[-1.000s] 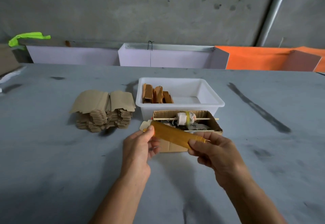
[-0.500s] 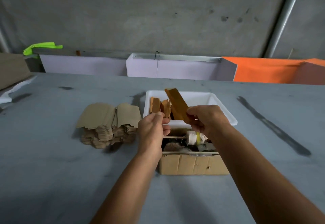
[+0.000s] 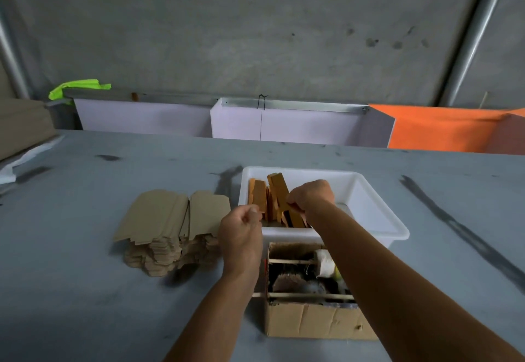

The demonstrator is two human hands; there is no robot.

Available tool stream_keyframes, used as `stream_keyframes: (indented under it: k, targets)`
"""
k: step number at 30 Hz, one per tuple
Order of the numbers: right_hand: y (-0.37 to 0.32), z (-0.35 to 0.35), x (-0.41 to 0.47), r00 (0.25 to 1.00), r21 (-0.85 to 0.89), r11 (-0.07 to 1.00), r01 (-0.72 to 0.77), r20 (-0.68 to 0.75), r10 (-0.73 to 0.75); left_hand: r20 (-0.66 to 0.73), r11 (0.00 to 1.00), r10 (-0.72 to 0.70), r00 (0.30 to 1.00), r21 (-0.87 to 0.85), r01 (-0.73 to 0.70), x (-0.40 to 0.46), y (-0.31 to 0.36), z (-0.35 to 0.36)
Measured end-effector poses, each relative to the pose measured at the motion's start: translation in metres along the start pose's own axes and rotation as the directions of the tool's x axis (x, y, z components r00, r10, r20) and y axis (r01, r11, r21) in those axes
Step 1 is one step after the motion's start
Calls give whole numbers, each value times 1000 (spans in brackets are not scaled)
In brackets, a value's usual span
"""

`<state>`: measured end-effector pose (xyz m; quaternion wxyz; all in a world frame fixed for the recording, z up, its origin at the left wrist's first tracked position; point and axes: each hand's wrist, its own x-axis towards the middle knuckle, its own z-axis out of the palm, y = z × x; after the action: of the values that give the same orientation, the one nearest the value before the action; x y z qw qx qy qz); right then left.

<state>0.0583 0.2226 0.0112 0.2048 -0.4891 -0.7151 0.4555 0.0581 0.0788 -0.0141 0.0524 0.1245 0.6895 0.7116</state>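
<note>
**Bare concrete behind a grey worktable**

Ahead of you, a rough grey concrete wall [image 3: 255, 20] fills the upper view, marked with a few dark spots. A metal pipe [image 3: 477, 29] slants up its right side. Below it, white panels [image 3: 142, 117] and an orange panel [image 3: 440, 128] stand along the far edge of your grey table [image 3: 85, 304], whose top carries a dark streak [image 3: 454, 225]. A neon-green cloth [image 3: 76, 87] lies far left. The light is soft and even.
</note>
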Motion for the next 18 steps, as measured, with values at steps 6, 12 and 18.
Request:
stream_keyframes:
  k: [6,12,18]
  targets:
    - [8,21,8,997,-146,988,51,-50,-59,-40,1000,10,999,28,-9,14,-7,2]
    - [12,30,7,990,-234,963,133,-15,-141,-26,938,189,982,302,-173,21,-1,-2]
    - [16,36,8,988,-288,945,152,6,-157,174,650,249,953,699,-298,30,-9,-6]
